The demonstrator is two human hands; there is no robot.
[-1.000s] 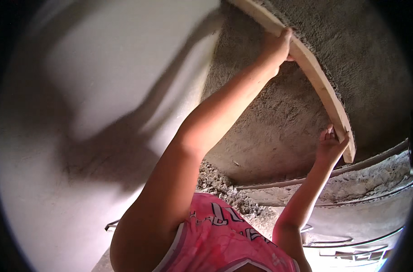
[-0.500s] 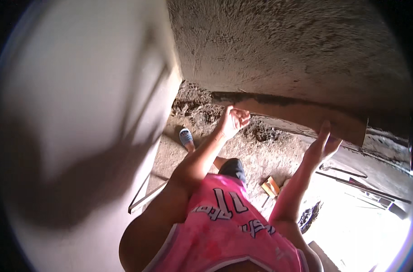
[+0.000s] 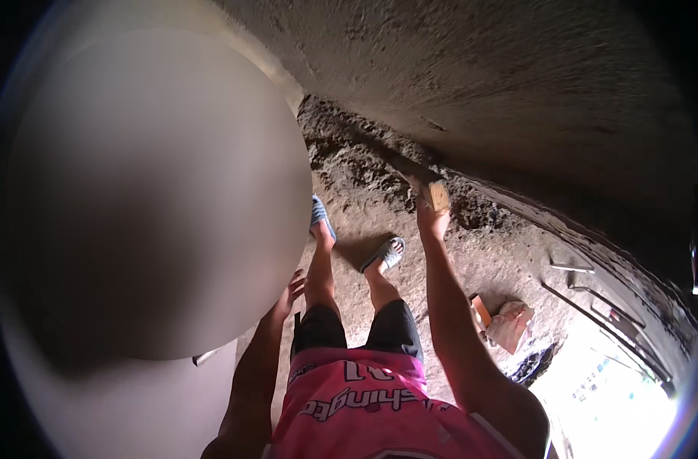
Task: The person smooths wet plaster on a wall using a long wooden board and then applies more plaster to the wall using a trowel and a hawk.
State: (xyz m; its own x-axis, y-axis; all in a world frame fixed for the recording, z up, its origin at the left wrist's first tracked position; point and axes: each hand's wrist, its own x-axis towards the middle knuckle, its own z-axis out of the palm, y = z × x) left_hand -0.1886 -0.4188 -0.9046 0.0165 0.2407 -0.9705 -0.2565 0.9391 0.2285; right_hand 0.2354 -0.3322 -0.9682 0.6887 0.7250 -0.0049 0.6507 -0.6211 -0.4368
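one wooden board [image 3: 438,196], pale tan, blunt-ended

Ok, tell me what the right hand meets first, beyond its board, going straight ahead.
Probably the rubble by the wall, past the wooden board in the right hand; depth is unclear.

Right fingers [image 3: 424,211] round wooden board [image 3: 438,196], left fingers [image 3: 296,284] near leg [image 3: 319,279], slippers [image 3: 390,258]

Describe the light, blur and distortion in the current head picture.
Head view: glare whites out the lower right; the rough wall sits in shade. Same view: a blurred oval hides much of the left; edges bend near the rim; light catches the wood in the right hand.
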